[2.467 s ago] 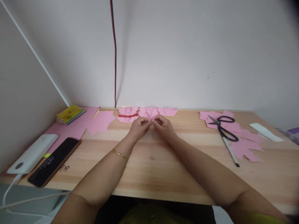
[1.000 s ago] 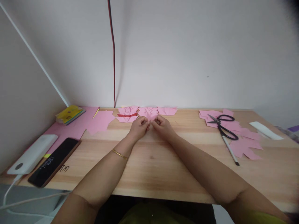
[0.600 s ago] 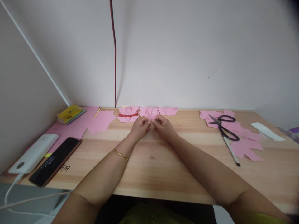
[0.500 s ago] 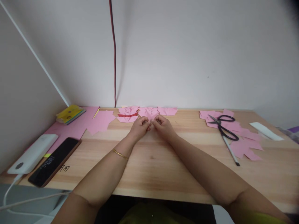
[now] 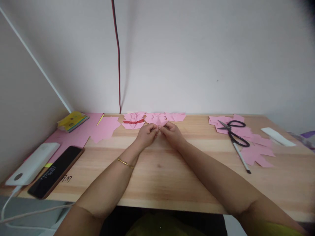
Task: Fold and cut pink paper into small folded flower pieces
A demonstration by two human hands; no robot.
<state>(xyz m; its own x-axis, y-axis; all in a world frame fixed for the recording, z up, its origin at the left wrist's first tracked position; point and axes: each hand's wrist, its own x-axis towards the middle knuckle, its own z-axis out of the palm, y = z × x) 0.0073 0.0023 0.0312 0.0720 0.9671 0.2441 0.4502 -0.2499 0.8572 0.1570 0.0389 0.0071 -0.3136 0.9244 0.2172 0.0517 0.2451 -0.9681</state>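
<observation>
My left hand [image 5: 147, 133] and my right hand [image 5: 171, 132] meet at the far middle of the wooden table [image 5: 159, 170]. Both have curled fingers pinching a small folded pink paper piece [image 5: 158, 124] between them; most of it is hidden by the fingers. A gold bangle [image 5: 125, 163] circles my left wrist. Just behind the hands lies a row of folded pink paper shapes [image 5: 134, 120], one with a red strip.
Black scissors [image 5: 233, 132] and a pen [image 5: 242, 158] lie on pink paper scraps [image 5: 257, 154] at the right. A dark phone [image 5: 52, 172], a white power bank [image 5: 31, 164], a yellow pad [image 5: 72, 119] and a pink sheet [image 5: 78, 133] lie left. A red cable [image 5: 117, 59] hangs down the wall.
The hands stay together on the pink piece, with only small finger shifts. The view has drifted slightly.
</observation>
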